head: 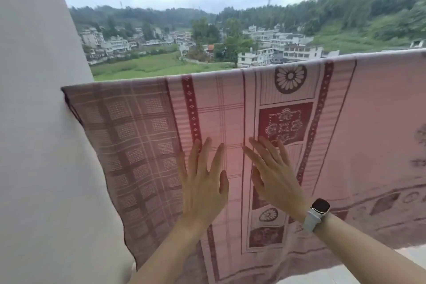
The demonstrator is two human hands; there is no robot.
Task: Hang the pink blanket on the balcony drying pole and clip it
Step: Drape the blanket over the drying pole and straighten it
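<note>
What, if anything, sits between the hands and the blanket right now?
Nothing visible does. The left hand and right hand lie open with spread fingers against the pink blanket, which already hangs over the pole. No clips are in view.

Flat hands apparently on blanket

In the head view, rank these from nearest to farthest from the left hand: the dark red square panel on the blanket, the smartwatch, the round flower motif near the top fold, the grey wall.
1. Dark red square panel: up and right of the left hand.
2. Smartwatch: right, on the other wrist.
3. Round flower motif: higher up, by the top fold.

The grey wall lies on the left; too unclear to rank.
</note>
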